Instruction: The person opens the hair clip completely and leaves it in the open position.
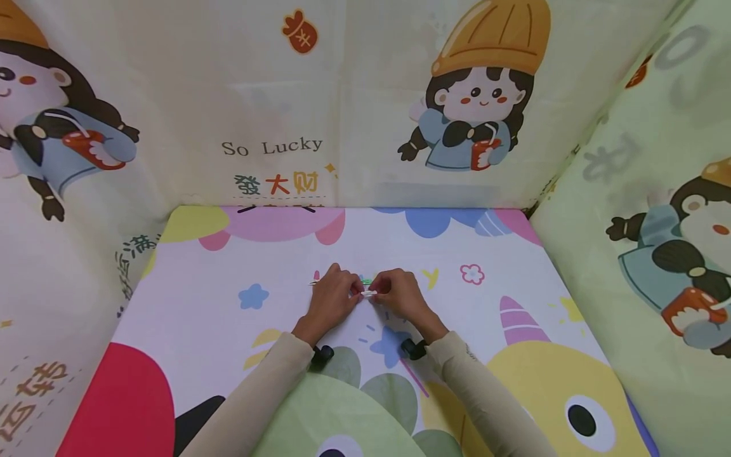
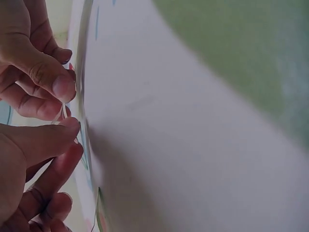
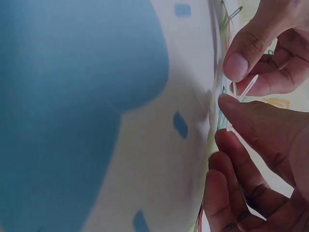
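Note:
Between the fingertips of both hands is a small white paper clip [image 1: 368, 293], its thin loop [image 3: 249, 87] visible in the right wrist view. My left hand [image 1: 333, 294] pinches one side of it with thumb and index finger. The other side is pinched by my right hand [image 1: 401, 293], fingers bent, very near the left fingertips. Just beyond the fingertips lies a green clip-like piece [image 1: 367, 282], partly covered by the hands. More thin green wire loops [image 3: 231, 17] show beside the left hand in the right wrist view; their exact shape is hard to tell.
A printed tabletop [image 1: 200, 311] with cartoon figures lies under both forearms. Patterned sheets [image 1: 365, 108] stand upright at the back and both sides. Each wrist bears a black camera mount [image 1: 322, 354]. A thin pale object end [image 1: 312, 282] shows left of the left hand.

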Tool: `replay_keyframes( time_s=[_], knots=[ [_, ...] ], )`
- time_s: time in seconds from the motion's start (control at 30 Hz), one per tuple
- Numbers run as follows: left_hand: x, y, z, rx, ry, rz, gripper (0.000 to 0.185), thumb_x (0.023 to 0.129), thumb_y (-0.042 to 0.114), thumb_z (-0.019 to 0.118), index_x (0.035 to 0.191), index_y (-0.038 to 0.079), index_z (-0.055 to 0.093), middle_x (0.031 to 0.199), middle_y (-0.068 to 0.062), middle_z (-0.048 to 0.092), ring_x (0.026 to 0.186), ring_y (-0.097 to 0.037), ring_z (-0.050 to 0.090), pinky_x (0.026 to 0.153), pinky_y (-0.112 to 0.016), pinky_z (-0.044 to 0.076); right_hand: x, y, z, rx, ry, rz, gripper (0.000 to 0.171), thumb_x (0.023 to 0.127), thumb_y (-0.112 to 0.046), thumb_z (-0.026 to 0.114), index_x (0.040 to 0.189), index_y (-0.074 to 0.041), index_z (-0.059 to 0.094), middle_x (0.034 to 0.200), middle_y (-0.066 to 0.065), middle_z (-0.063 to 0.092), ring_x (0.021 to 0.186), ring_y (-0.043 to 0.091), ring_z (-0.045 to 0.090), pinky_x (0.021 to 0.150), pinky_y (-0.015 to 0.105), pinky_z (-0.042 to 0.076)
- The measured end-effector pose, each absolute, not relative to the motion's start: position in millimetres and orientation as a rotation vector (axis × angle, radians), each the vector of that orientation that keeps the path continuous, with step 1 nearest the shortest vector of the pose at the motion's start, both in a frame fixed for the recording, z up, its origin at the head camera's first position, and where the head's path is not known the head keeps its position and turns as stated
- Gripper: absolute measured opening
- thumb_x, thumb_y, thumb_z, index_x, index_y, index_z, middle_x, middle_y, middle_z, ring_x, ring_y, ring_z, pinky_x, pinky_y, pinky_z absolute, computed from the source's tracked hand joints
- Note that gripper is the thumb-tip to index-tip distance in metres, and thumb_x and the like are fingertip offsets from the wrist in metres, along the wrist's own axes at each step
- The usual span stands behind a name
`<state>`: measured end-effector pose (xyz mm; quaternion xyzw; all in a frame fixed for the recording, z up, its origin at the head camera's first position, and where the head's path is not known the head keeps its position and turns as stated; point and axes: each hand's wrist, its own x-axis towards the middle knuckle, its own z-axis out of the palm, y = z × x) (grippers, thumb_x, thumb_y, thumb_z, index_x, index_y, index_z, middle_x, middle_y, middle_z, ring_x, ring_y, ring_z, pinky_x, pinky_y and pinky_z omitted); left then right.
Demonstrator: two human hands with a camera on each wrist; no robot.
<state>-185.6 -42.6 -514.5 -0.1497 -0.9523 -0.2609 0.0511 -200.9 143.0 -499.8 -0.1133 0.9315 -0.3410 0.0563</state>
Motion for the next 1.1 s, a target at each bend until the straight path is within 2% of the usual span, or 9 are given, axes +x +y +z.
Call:
replay_keyframes(
  time_s=[0.33, 0.73, 1.1],
  knots=[
    [-186.7, -42.0, -516.3, -0.479, -2.904, -0.797, 0.012, 0.085, 0.018, 0.090, 0.095, 0.016, 0.083, 0.083, 0.002, 0.074, 0.088, -0.016, 0.050, 0.072, -0.027, 0.045, -200.3, 139.7, -499.6, -0.292, 2.823, -0.977, 0.013, 0.081, -0.010, 0.093, 0.085, -0.016, 0.082, 0.077, -0.003, 0.074, 0.073, 0.011, 0.064, 0.070, 0.029, 0.053],
    [-185.9, -42.5, -510.4, -0.462, -2.903, -0.820, 0.008, 0.086, 0.016, 0.087, 0.093, 0.017, 0.084, 0.081, 0.003, 0.071, 0.089, -0.017, 0.051, 0.073, -0.030, 0.047, -201.3, 152.8, -497.1, -0.295, 2.811, -1.072, 0.016, 0.081, -0.010, 0.093, 0.093, -0.014, 0.082, 0.079, -0.003, 0.074, 0.073, 0.010, 0.066, 0.071, 0.029, 0.053],
    [-198.7, -35.9, -490.3, -0.455, -2.913, -0.968, 0.013, 0.087, 0.026, 0.089, 0.096, 0.021, 0.083, 0.084, 0.008, 0.075, 0.089, -0.015, 0.050, 0.071, -0.029, 0.045, -215.0, 189.9, -483.2, -0.255, 2.896, -1.156, 0.015, 0.086, -0.013, 0.089, 0.101, -0.013, 0.084, 0.079, -0.001, 0.076, 0.075, 0.013, 0.069, 0.073, 0.033, 0.051]
  ],
)
